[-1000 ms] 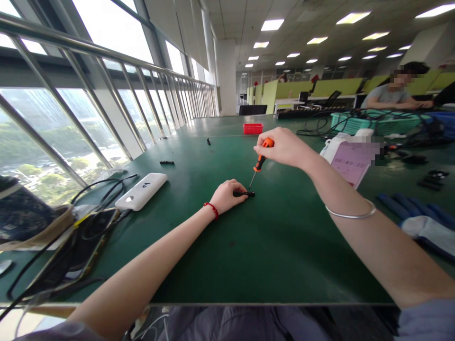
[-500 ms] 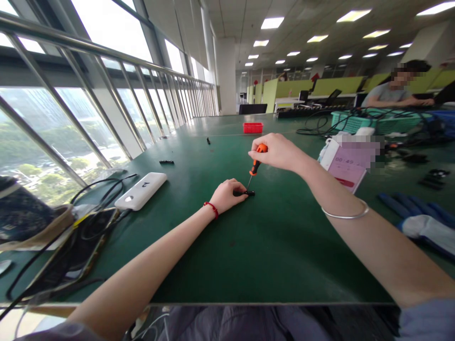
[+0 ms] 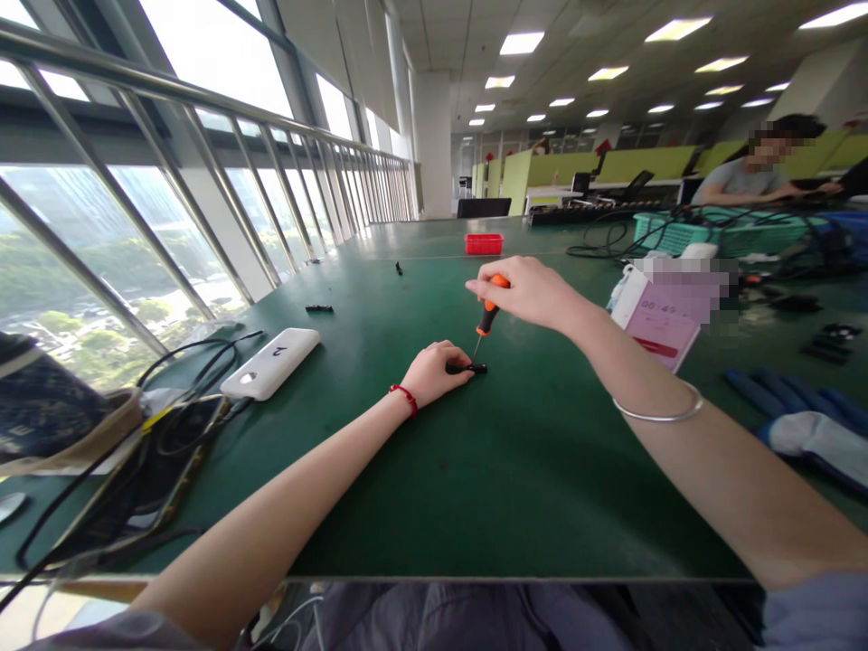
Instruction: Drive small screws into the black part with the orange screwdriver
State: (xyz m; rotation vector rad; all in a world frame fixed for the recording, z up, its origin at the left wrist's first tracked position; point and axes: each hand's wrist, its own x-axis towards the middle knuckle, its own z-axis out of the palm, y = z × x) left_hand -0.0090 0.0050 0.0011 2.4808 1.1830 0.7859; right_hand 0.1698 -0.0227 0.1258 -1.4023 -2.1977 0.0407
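My left hand rests on the green table, its thumb and fingers closed on a small black part lying flat. Only the right end of that part shows clearly; the rest is behind my fingers. Above and to the right, my right hand grips an orange and black screwdriver by its handle. The shaft slants down, and its tip meets the black part beside my left fingertips. My right thumb and forefinger stick out to the left of the handle.
A white power bank, cables and a dark phone lie on the left. Two small black pieces sit farther back, near a red bin. To the right are a propped phone, blue-white gloves and a green basket. A person sits beyond.
My right thumb and forefinger have shifted to the left and loosened around the screwdriver handle. The left hand and the black part stay in place.
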